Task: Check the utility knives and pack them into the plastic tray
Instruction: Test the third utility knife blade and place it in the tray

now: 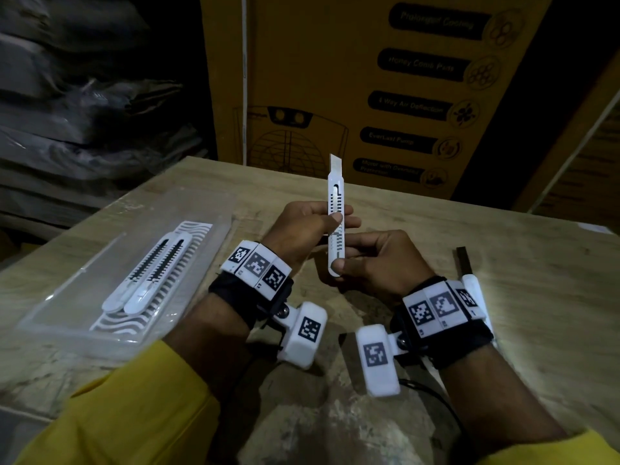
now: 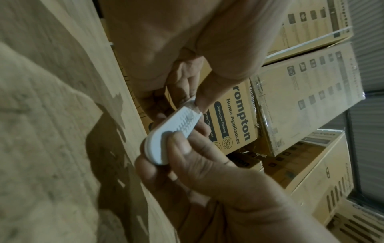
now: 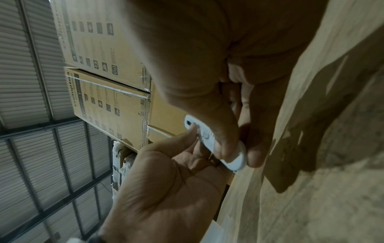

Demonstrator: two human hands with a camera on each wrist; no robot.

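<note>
Cartons loomed behind the desk (image 1: pixel 419 229) as the knife (image 1: pixel 336 223) stood upright above its middle, blade out. Left hand (image 1: pixel 303 229) pinched it, thumb on the slider; right hand (image 1: pixel 375 260) pinched the butt. Best retract fully before packing beside two knives (image 1: pixel 147 273) in the tray (image 1: pixel 53 317), left edge.

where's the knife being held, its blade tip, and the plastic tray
held knife (image 1: pixel 336 229), head view, on the white slotted body between the hands
blade tip (image 1: pixel 335 160), head view, on the bare metal end sticking up
plastic tray (image 1: pixel 214 209), head view, on its clear far rim
</note>
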